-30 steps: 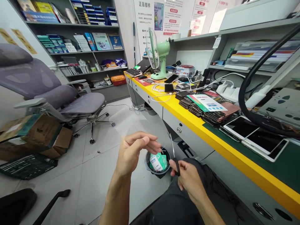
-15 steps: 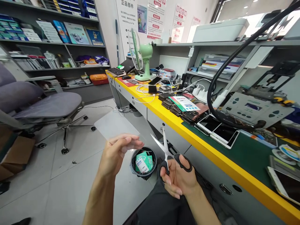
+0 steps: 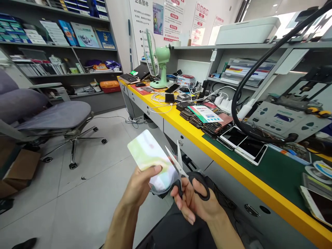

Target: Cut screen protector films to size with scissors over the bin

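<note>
Our left grip (image 3: 138, 186) has turned over the last half second, swinging the glossy, rounded-corner rectangular sheet (image 3: 147, 148) up into plain view, bright with white, pale green and lilac reflections. Nearest us lie our dark trousers (image 3: 178, 228). Just above them, our right grip (image 3: 199, 207) is closed around the black looped handles of a pair of silver-bladed scissors (image 3: 182, 172), and the blades stand apart in a V. Our left grip pinches the sheet under its thumb. Tilted before us, the sheet is left of the blades; one blade lies just beside its right edge, and we cannot tell whether they touch. Behind its lower end shows the rim of a round grey bin (image 3: 157, 192).

To the right runs a long yellow-edged worktop (image 3: 186, 128) with a dark green mat (image 3: 275, 169) carrying white-bordered flat screens (image 3: 249, 150). Farther along sit stacks of dark phone-sized parts (image 3: 190, 119) under a white-and-coloured leaflet (image 3: 206, 114), then a mint-green desk fan (image 3: 163, 55). At far left, behind a grey swivel chair (image 3: 57, 114), stand dark grey shelves (image 3: 88, 49).
</note>
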### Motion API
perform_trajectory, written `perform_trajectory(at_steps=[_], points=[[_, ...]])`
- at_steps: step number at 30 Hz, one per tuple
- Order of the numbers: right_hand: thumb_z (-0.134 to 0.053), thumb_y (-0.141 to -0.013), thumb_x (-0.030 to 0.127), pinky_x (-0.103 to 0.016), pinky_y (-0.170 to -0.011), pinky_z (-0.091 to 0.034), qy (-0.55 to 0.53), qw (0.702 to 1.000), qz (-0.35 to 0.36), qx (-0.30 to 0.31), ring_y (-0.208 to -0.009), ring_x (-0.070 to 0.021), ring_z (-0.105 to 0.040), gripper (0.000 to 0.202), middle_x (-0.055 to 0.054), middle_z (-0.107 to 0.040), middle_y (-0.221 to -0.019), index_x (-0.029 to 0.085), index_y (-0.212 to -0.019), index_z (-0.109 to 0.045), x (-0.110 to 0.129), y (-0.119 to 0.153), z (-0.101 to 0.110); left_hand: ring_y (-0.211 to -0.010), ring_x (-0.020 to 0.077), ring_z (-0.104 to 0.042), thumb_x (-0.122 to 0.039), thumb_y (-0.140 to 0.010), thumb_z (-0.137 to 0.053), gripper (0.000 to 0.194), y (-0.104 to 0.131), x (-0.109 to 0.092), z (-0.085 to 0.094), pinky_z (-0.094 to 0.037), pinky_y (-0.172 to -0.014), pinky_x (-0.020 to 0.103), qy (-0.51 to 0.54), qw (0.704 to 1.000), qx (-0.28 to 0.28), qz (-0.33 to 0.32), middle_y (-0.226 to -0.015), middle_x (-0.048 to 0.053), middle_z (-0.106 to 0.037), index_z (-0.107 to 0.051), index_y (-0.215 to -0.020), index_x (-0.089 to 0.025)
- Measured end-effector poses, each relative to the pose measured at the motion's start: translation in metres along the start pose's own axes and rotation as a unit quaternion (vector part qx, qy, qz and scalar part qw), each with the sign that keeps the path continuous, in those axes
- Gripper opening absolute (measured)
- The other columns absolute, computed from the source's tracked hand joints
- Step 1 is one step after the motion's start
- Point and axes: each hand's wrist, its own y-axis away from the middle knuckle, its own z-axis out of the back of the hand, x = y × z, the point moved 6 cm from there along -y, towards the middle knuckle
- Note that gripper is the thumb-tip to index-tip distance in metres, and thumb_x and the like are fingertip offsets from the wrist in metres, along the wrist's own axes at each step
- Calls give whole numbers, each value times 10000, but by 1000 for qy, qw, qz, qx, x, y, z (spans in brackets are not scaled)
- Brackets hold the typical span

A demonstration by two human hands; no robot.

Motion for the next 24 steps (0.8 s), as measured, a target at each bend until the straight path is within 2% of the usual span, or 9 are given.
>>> perform_trajectory(at_steps=[3, 6, 8, 10, 12, 16, 19, 21, 24], points=[[-603, -921, 611, -212, -402, -474, 46, 999, 15, 11, -378, -88, -540, 543, -118, -726, -784, 82, -974, -714, -4, -3, -8, -457, 118, -576, -318, -830, -711, 226, 5, 22, -13, -545, -443, 305, 49, 994, 81, 45, -1045, 165, -754, -780, -872, -107], [-643, -876, 653, -203, -377, -474, 22, 999, 22, 43, -363, -91, -548, 556, -124, -743, -790, 112, -1000, -674, -14, -7, -10, -405, 113, -593, -333, -894, -664, 249, 10, 31, -16, -497, -367, 245, 50, 993, 98, 46, -984, 152, -758, -784, -959, -125], [-705, -821, 656, -199, -344, -463, -29, 996, 3, 80, -332, -101, -541, 537, -85, -738, -716, 145, -974, -641, -26, -10, -7, -442, 143, -638, -329, -925, -633, 253, 13, 28, -15, -495, -374, 238, 27, 994, 103, 27, -957, 147, -760, -785, -994, -140], [-747, -782, 645, -195, -307, -443, -78, 990, -21, 112, -286, -107, -515, 510, -30, -711, -617, 176, -933, -613, -39, -12, -1, -575, 194, -685, -325, -934, -624, 254, 17, 22, -13, -504, -399, 246, -10, 995, 96, 11, -957, 158, -755, -789, -993, -141], [-754, -785, 613, -184, -277, -420, -108, 986, -37, 118, -261, -107, -496, 465, -1, -683, -556, 183, -878, -604, -49, -15, 7, -697, 230, -688, -325, -945, -614, 266, 20, 16, -9, -505, -439, 254, -62, 995, 76, 3, -930, 167, -746, -793, -971, -130], [-712, -867, 460, -165, -277, -419, -120, 991, -37, 52, -321, -112, -534, 317, -5, -648, -536, 148, -849, -659, -54, -16, 21, -733, 205, -647, -308, -978, -577, 276, 24, 8, -1, -490, -545, 274, -157, 987, 42, -18, -887, 138, -730, -792, -1028, -143], [-688, -894, 429, -200, -304, -458, -98, 993, -43, -41, -401, -149, -608, 291, -1, -631, -587, 139, -906, -710, -49, -11, 30, -750, 187, -635, -291, -983, -575, 259, 26, 5, 5, -523, -688, 318, -194, 979, 40, -44, -895, 104, -726, -797, -1057, -178], [-653, -924, 448, -232, -374, -507, -46, 992, -15, -119, -523, -181, -675, 328, -37, -667, -687, 133, -923, -743, -34, -6, 36, -781, 182, -634, -288, -982, -579, 252, 27, 3, 9, -520, -745, 316, -228, 971, 36, -59, -913, 94, -730, -807, -1040, -197], [-617, -960, 440, -259, -584, -561, 76, 974, 74, -202, -788, -202, -701, 366, -125, -732, -919, 112, -961, -780, 7, 0, 34, -845, 194, -628, -303, -984, -578, 259, 31, 1, 14, -503, -708, 273, -291, 954, 24, -63, -828, 85, -730, -818, -1021, -215]])
